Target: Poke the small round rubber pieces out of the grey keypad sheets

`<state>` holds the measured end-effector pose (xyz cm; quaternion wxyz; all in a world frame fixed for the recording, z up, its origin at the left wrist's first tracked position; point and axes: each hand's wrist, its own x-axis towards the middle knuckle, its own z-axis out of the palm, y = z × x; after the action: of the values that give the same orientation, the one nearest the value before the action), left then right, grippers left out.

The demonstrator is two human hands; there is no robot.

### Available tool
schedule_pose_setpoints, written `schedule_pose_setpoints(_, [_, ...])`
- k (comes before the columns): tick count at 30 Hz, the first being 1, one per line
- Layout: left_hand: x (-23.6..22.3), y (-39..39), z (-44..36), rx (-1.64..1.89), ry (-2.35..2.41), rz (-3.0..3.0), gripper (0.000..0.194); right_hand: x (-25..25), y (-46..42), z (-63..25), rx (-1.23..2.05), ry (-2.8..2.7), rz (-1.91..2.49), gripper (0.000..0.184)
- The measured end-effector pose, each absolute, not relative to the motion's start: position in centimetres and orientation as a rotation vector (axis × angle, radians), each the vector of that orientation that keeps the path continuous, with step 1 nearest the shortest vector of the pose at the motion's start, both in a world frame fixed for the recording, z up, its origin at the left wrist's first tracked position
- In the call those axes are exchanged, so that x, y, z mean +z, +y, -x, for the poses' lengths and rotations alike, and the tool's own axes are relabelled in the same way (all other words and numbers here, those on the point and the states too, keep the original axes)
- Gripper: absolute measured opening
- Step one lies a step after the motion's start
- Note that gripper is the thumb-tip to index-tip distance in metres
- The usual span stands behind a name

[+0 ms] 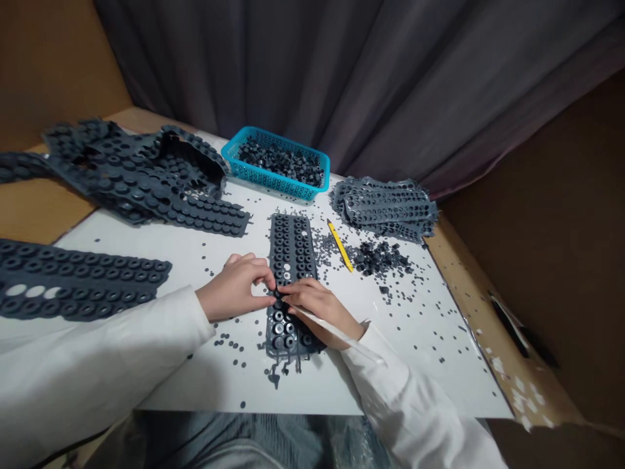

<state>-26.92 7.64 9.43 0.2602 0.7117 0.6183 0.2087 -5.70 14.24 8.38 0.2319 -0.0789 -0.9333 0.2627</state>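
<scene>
A dark rubber sheet of moulded round rings (pixel 291 251) lies lengthwise before me on the white tabletop, with a few holes showing white. At its left edge, my left hand (pixel 239 286) pinches with thumb and forefinger around one ring. My right hand (pixel 319 309) rests over the sheet's right side, its fingers closed on a slim white tool (pixel 349 340). The tool's tip points toward the left fingertips, and its exact kind is unclear. Fingers cover the rings between both hands.
A blue basket (pixel 276 185) of small black rings stands behind the sheet. To the right are a yellow pen-like tool (pixel 340 245), black scraps (pixel 381 258) and stacked perforated sheets (pixel 385 207). More moulded sheets (pixel 131 172) pile up left, another ring sheet (pixel 83 277) nearer. Tiny discs litter the tabletop (pixel 312 391).
</scene>
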Motion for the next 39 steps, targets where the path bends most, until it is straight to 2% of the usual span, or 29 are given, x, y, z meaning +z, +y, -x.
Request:
schedule_pose_setpoints(4, [9.3,7.7,27.0,0.555,1.675,-1.942,0.014,8.0,14.4,5.8,0.521,-2.649,0.190,0.014])
schedule_pose_setpoints(9, [9.1,7.7,27.1,0.552,1.665,-1.959,0.015,7.5,14.4,5.8,0.471,-2.665,0.298,0.020])
schedule_pose_setpoints(14, [9.3,7.7,27.0,0.553,1.669,-1.945,0.016,8.5,14.3,5.8,0.735,-2.466,0.462,0.018])
schedule_pose_setpoints(19, [9.3,7.6,26.9,0.599,1.654,-1.943,0.015,9.7,13.5,5.3,1.017,-2.374,0.320,0.010])
schedule_pose_setpoints(25, [9.3,7.6,27.1,0.665,1.499,-2.086,0.012,9.3,13.0,5.1,1.042,-2.449,0.257,0.012])
schedule_pose_setpoints(29, [9.2,7.5,27.1,0.607,1.444,-2.119,0.011,8.8,13.2,5.2,0.961,-2.458,0.234,0.013])
schedule_pose_setpoints(35, [8.9,7.6,27.1,0.521,1.477,-2.056,0.011,7.9,13.3,5.2,0.533,-2.613,0.144,0.015])
schedule_pose_setpoints(39, [8.9,7.6,27.1,0.520,1.470,-2.072,0.011,7.8,12.8,5.1,0.416,-2.682,0.219,0.017])
